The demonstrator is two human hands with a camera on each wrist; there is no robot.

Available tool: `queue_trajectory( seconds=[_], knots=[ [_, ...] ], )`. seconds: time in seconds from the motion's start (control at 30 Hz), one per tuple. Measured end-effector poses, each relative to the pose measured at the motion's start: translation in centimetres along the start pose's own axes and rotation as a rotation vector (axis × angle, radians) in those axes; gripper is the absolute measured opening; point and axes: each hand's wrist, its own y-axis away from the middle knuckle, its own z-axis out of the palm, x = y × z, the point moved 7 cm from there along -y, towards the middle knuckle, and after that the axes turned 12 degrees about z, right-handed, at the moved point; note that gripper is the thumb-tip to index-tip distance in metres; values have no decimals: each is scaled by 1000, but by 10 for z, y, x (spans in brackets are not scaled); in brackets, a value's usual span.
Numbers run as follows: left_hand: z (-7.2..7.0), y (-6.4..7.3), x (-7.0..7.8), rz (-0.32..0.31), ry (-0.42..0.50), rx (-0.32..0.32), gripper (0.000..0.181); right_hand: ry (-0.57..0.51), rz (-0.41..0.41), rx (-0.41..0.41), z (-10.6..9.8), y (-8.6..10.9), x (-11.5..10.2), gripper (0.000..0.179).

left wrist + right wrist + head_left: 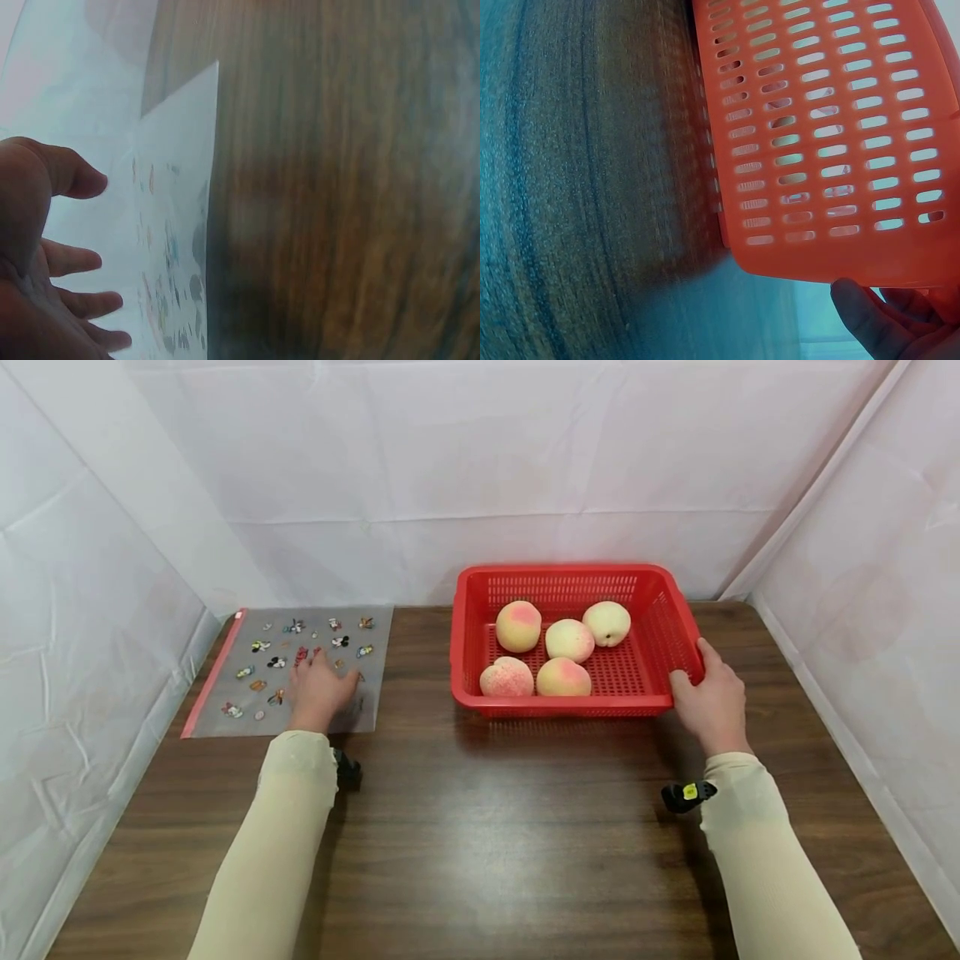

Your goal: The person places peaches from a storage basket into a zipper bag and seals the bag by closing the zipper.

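A red plastic basket (652, 689) with slotted walls stands at the back of the table, several peaches (564, 677) lying inside it. My right hand (711, 697) grips its right rim near the front corner, the thumb on the near side. In the right wrist view the fingers (870, 319) curl at the edge of the basket (840, 259). On the left, a translucent zip bag (217, 718) with small cartoon figures and a red zip strip lies flat. Over its right part is my left hand (318, 692), fingers spread and holding nothing in the left wrist view.
The brown wooden table (480, 827) runs up to white cloth walls (480, 460) at the back and both sides. A strip of tabletop lies between the bag and the basket. Black wrist cameras (686, 795) sit on both wrists.
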Motion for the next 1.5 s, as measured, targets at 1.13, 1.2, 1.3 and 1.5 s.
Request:
queue_trajectory(
  seconds=[1.13, 1.2, 1.3, 1.5],
  knots=[
    [-1, 22, -14, -67, -79, -279, 64, -15, -1, 15, 2, 0, 5, 68],
    [-2, 22, -13, -39, -76, -284, 62, -15, -7, 20, 1, 0, 4, 68],
    [-4, 24, -12, -14, -74, -288, 55, -16, -10, 24, 1, 0, 5, 68],
    [-6, 27, -12, -44, -33, -335, 55, -24, -19, 30, 0, -3, 4, 67]
  ],
)
